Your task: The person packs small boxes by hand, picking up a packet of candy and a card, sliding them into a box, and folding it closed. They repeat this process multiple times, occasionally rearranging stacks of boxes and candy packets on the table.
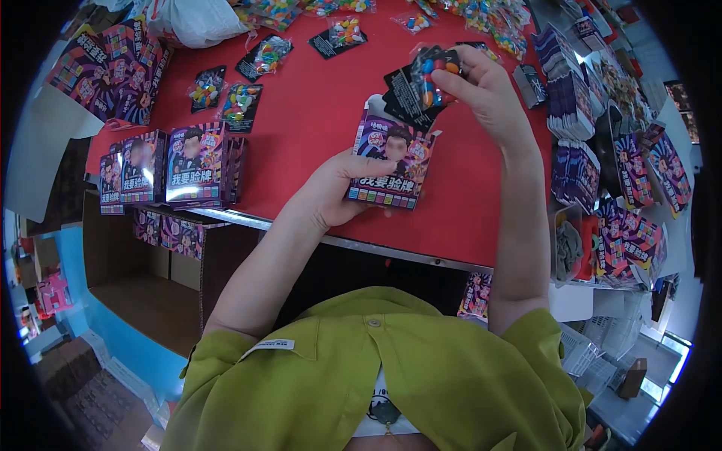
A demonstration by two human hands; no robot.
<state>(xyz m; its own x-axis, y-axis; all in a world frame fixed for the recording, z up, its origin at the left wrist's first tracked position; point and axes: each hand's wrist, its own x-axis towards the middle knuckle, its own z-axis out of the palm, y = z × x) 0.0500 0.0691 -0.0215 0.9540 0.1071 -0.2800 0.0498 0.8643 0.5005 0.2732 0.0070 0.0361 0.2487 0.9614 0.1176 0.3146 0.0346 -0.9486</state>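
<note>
My left hand (342, 184) grips a small purple printed box (391, 161) near the front edge of the red table, its thumb across the box front. The box's top flap stands up at the upper left. Above and right of it, my right hand (481, 86) pinches a clear bag of colourful candies (436, 81). Several black printed cards (410, 98) fan out beneath that bag, their lower ends close to the box's top. Whether the cards enter the box cannot be made out.
Finished-looking purple boxes (197, 165) stand at the table's left front edge. Candy bags on black cards (241, 104) lie across the red table (323, 113). Stacks of folded purple cartons (575, 177) line the right side. An open cardboard box (143, 282) sits below left.
</note>
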